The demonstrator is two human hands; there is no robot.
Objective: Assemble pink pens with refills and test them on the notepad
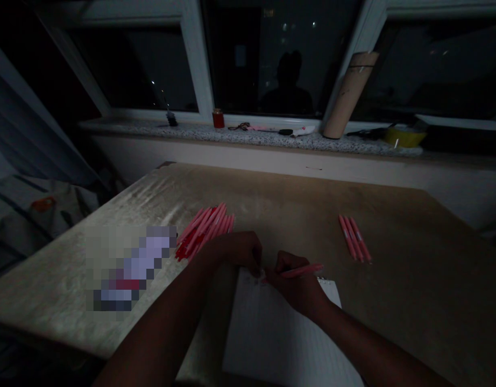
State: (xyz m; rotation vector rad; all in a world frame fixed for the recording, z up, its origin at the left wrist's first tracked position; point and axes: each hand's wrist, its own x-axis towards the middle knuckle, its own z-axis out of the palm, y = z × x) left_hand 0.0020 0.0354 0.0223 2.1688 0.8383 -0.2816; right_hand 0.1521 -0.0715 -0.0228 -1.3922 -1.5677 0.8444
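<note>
A pink pen is gripped in my right hand, its tip pointing left and down toward the top of a white lined notepad. My left hand is closed in a pinch at the notepad's upper left edge, close to the pen's tip. Something small and pale shows at those fingertips, too dim to name. Just beyond my left wrist lies a heap of pink pens, with red parts showing among them. Three more pink pens lie side by side on the right of the table.
A pixelated purple and white object rests on the left of the pale table. Along the granite windowsill stand a red jar, a leaning tan cylinder and a yellow tape roll. The light is dim.
</note>
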